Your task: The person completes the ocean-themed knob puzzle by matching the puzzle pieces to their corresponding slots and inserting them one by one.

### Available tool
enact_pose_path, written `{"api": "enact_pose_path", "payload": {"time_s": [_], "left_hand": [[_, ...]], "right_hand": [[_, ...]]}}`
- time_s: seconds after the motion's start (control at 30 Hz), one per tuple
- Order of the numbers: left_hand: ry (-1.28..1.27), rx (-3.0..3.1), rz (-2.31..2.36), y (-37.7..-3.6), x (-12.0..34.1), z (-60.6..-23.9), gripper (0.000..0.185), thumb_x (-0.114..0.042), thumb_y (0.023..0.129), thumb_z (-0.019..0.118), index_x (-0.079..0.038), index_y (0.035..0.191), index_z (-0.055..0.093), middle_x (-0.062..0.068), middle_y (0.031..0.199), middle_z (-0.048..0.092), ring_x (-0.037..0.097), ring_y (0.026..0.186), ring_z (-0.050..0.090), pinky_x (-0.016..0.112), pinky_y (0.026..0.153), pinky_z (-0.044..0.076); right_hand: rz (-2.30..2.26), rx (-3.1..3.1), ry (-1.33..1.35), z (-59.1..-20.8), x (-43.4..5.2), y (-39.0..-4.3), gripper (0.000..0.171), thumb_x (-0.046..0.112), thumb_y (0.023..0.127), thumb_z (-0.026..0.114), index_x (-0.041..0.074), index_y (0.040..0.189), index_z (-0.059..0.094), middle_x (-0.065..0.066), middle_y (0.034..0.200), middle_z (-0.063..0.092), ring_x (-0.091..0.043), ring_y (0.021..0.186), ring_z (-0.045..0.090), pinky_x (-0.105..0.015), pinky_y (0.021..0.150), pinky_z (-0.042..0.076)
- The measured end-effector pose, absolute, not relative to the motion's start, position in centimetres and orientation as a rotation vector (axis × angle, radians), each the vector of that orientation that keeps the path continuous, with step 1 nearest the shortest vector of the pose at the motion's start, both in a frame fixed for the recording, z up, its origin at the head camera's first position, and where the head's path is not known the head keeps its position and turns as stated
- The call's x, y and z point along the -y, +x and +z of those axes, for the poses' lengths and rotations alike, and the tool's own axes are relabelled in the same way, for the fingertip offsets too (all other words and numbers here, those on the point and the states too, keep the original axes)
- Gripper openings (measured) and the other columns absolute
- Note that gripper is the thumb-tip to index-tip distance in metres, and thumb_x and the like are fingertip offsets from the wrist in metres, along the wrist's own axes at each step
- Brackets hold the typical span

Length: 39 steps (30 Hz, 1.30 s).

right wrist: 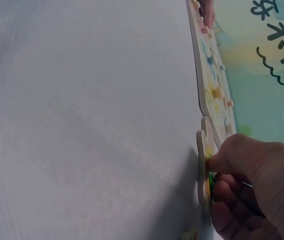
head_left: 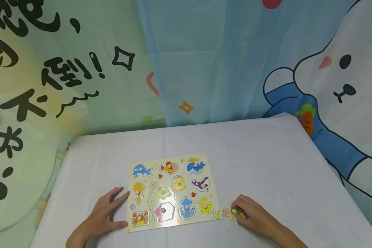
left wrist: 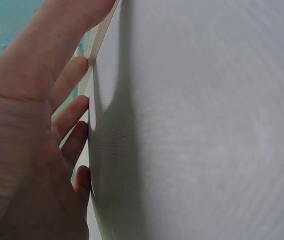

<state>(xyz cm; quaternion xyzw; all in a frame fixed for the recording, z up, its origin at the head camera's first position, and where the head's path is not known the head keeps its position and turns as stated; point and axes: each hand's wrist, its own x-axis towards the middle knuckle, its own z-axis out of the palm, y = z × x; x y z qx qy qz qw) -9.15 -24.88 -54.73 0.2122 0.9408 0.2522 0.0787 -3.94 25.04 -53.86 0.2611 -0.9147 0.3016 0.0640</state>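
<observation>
Left hand (head_left: 106, 213) is lying flat on the table (head_left: 266, 165), fingers spread wide, fingertips touching the left edge of the puzzle board (head_left: 172, 191). Right hand (head_left: 254, 215) is pinching the turtle piece (head_left: 230, 212) by its peg, just off the board's lower right corner.

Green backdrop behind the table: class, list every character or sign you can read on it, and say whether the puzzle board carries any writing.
"不" on the green backdrop, a black brush character.
"倒!" above it, on the same cloth.
Other characters at its left edge are cut off, unreadable.
Puzzle board: pictures only, no writing visible.
</observation>
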Motion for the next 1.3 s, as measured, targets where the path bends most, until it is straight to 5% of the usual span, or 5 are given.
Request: {"api": "enact_pose_path", "payload": {"time_s": [0.53,0.87,1.3], "left_hand": [[0.694,-2.857,0.768,-9.2,25.1,-55.1,0.087,-0.055,0.067,0.081,-0.022,0.141,0.051,0.014,0.148,0.04,0.039,0.132,0.035,0.056,0.099,0.029],[0.697,-2.846,0.781,-9.3,25.1,-55.0,0.087,-0.054,0.067,0.081,-0.022,0.142,0.051,0.015,0.149,0.04,0.039,0.133,0.035,0.056,0.1,0.028],[0.724,-2.865,0.774,-9.3,24.9,-54.9,0.086,-0.055,0.066,0.081,-0.021,0.14,0.052,0.016,0.147,0.042,0.04,0.131,0.037,0.057,0.099,0.031]], "right_hand": [[0.905,2.731,0.822,-52.1,-23.4,-4.7,0.034,-0.007,0.063,0.074,0.017,0.083,0.06,0.009,0.077,0.053,0.003,0.07,0.044,-0.004,0.06,0.034],[0.834,2.887,0.92,-49.4,-15.4,-6.8,0.013,0.006,0.077,0.072,0.012,0.085,0.065,0.006,0.082,0.058,0.001,0.073,0.043,-0.011,0.063,0.043],[0.86,3.02,0.957,-48.7,-7.7,-11.9,0.009,0.008,0.079,0.068,0.01,0.078,0.059,0.006,0.069,0.046,-0.002,0.062,0.034,-0.013,0.054,0.03]]}}
